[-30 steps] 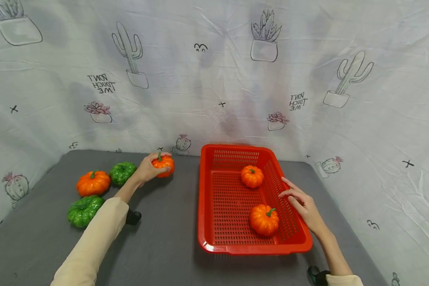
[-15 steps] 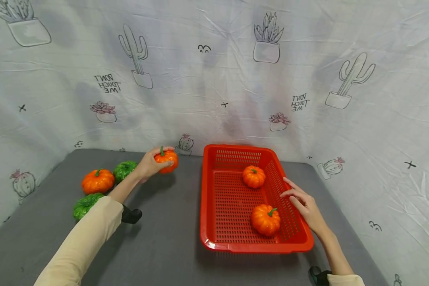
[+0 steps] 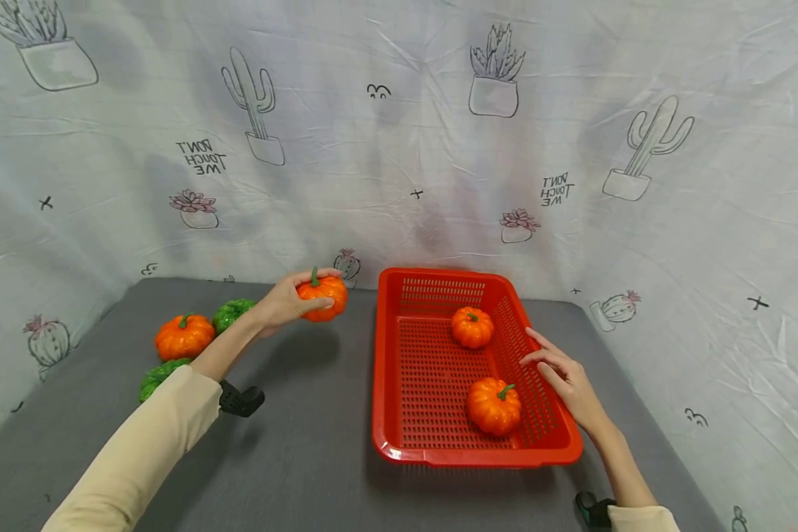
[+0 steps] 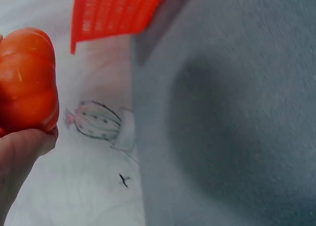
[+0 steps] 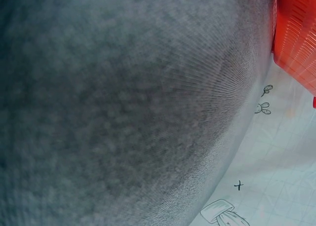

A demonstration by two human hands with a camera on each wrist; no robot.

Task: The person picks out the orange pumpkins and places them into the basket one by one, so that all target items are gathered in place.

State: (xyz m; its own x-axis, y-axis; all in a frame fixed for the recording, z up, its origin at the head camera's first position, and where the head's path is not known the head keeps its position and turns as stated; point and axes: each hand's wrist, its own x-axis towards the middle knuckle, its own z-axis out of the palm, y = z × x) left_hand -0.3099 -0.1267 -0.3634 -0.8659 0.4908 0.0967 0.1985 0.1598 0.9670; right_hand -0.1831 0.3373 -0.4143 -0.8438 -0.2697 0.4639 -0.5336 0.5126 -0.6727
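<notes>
My left hand grips a small orange pumpkin with a green stem, thumb in front and fingers behind. It is held above the table, left of the red basket. In the left wrist view the thumb presses against the pumpkin. My right hand rests at the basket's right rim, its fingers loosely bent and reaching over the edge. Inside the basket lie one orange pumpkin towards the back and another orange pumpkin towards the front. The right wrist view does not show the right hand.
On the left of the grey table sit an orange pumpkin, a green pumpkin behind it and a second green pumpkin, partly hidden by the left sleeve. A white cloth with printed cacti hangs behind.
My left hand has lifted the small orange pumpkin off the table and moved it right, towards the basket. The right hand stays at the rim. The head view has shifted slightly.
</notes>
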